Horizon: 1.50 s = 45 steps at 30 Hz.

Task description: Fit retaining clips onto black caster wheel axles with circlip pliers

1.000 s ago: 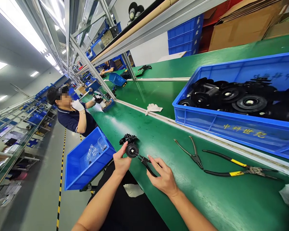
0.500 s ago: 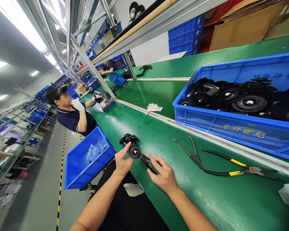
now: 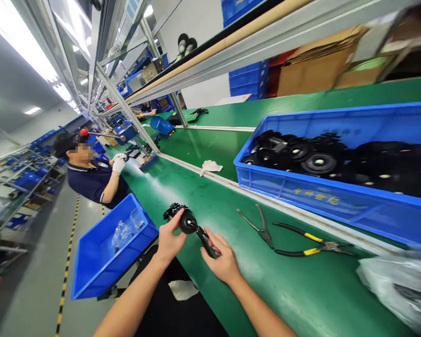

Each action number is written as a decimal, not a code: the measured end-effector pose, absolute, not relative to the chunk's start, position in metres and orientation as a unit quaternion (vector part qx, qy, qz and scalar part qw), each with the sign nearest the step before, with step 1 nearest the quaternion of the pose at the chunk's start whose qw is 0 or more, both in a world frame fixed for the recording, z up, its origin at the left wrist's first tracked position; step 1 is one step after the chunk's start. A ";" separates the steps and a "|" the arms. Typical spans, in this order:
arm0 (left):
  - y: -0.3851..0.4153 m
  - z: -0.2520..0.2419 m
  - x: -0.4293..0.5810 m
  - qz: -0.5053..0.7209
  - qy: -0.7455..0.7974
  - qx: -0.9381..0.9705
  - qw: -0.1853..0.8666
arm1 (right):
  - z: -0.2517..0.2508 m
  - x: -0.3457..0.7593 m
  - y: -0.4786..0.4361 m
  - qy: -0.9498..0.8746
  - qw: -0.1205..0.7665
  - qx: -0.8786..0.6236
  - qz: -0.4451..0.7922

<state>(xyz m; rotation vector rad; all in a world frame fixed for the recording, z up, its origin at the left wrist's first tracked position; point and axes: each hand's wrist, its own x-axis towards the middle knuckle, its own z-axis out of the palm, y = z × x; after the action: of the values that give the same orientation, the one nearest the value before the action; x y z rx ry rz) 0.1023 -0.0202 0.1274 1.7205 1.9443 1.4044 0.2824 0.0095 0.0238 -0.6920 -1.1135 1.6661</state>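
Note:
My left hand is closed around a black wheel part with a pale hub, held above the bench. Wrapped around the dark handles of a pair of pliers is my right hand. The pliers' tips meet the wheel at its hub; whether they grip anything there is too small to tell. Just beyond my left fingers is a clump of black toothed parts; I cannot tell whether it is joined to the wheel. Two more pliers lie to the right, one bare-handled, one with black-and-yellow handles.
A blue crate full of black wheels stands at the right. At the left, another blue bin holds clear plastic. A white glove and a plastic bag lie on the green bench. A co-worker in white gloves sits further along.
The view has swung to the right, so everything sits further left. Both hands keep their hold, the pliers' tips still at the wheel's hub. The co-worker's raised gloved hand has come down.

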 end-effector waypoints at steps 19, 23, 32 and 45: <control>0.178 0.222 0.331 0.526 0.401 0.441 0.607 | 0.031 0.308 0.058 -0.059 0.483 -0.153 0.860; 0.144 0.189 0.245 0.524 0.492 0.545 0.432 | 0.032 0.312 0.060 -0.013 0.472 -0.129 0.872; 0.010 0.083 0.109 0.334 0.717 0.557 0.253 | 0.033 0.314 0.056 0.034 0.441 -0.112 0.890; -0.010 0.054 0.121 0.306 0.739 0.557 0.221 | 0.042 0.319 0.053 0.019 0.445 -0.137 0.885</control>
<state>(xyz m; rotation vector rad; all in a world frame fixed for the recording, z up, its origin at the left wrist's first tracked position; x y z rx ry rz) 0.1212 -0.0102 0.0541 1.5406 2.0431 0.8466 0.3187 0.0531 0.0421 -0.3384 0.0460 2.1935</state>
